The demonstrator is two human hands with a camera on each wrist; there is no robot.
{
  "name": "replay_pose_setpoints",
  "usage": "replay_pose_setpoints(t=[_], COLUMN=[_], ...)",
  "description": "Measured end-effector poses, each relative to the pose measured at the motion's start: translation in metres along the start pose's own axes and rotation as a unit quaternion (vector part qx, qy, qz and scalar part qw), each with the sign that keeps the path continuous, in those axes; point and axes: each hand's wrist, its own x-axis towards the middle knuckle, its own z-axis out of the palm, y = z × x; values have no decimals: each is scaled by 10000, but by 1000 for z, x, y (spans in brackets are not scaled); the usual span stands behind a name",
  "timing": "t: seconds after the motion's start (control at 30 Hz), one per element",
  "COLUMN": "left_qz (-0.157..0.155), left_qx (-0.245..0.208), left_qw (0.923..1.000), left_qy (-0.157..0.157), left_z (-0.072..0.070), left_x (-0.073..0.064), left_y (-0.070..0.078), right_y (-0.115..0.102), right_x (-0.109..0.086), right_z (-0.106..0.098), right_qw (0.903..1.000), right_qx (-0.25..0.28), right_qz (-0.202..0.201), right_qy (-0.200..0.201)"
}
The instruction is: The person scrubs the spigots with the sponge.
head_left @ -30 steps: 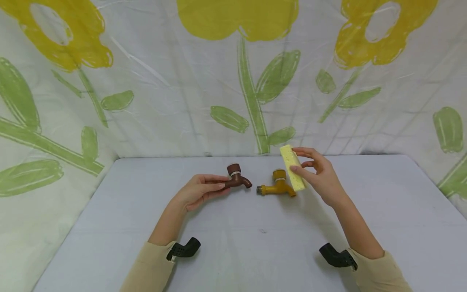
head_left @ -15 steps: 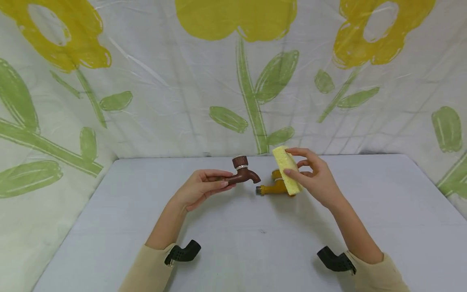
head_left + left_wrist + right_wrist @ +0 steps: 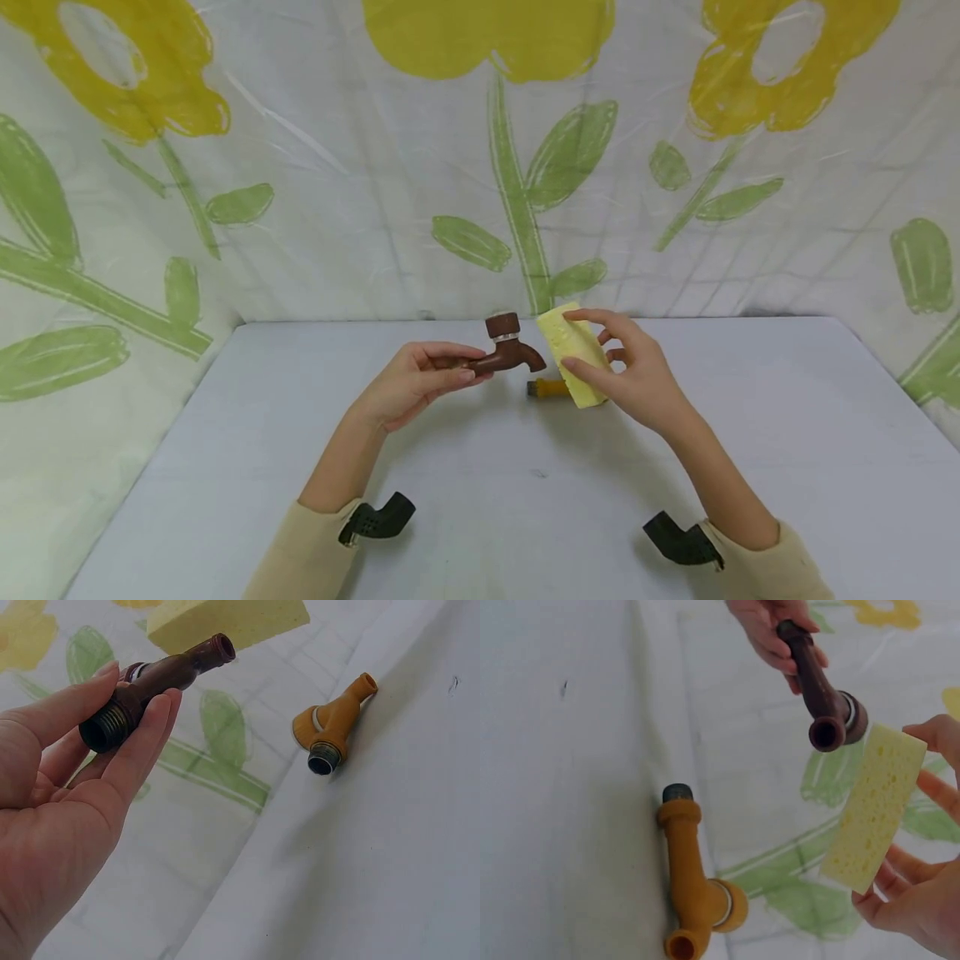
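Note:
A brown faucet (image 3: pixel 506 353) hangs above the table, its threaded end pinched by the fingers and thumb of my left hand (image 3: pixel 420 379). Its spout points right. My right hand (image 3: pixel 637 375) grips a pale yellow sponge (image 3: pixel 573 350) by its edges, just right of that spout; a small gap shows between them in the head view. An orange-yellow faucet (image 3: pixel 549 388) lies on the table below, mostly hidden behind the sponge there. The left wrist view shows this yellow faucet (image 3: pixel 334 724) whole, with its dark threaded end toward the camera.
The white-covered table (image 3: pixel 480 500) ends at a hanging cloth (image 3: pixel 322 167) painted with yellow flowers and green leaves. A black camera mount (image 3: pixel 377 517) sits on the left wrist, and a second black mount (image 3: pixel 682 540) on the right wrist.
My left hand has lifted the brown faucet and moved it a little right. My right hand has brought the sponge left toward it, covering more of the yellow faucet.

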Motion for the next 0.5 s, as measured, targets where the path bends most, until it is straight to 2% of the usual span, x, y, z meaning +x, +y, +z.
replay_pose_setpoints(t=[0.27,0.5], left_qz=[97,255], left_qx=[207,397], left_qw=[9997,9989], left_qy=[36,44], left_z=[0,6], left_x=[7,16], left_y=[7,18], right_y=[-4,-12], right_x=[5,8], right_z=[7,6], right_qw=[9990,9954], right_qx=[-162,-472], right_qz=[-403,-838], right_qy=[-105,36])
